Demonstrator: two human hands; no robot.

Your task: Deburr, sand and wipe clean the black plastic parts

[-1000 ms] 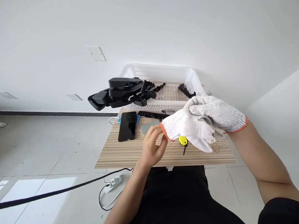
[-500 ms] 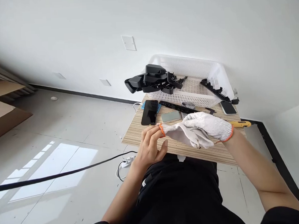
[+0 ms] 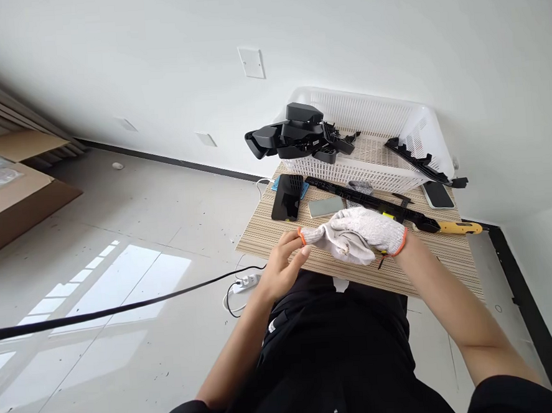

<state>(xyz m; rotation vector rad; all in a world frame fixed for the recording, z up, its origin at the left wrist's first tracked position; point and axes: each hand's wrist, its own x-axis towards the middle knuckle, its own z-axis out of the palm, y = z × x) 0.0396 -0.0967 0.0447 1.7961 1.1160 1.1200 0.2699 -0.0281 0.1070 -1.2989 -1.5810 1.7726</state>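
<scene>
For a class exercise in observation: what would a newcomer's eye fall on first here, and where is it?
Probably first the gloved right hand, gripping a loose white glove over the front of the striped table, with the bare left hand at that glove's orange cuff. Next, the jumble of black parts at the left side of the white basket behind. The yellow handle at the table's right edge likely draws the eye too.

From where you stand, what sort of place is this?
Probably a makeshift workspace: a white basket of black parts on a striped table, and a knitted work glove on the right hand.
</scene>
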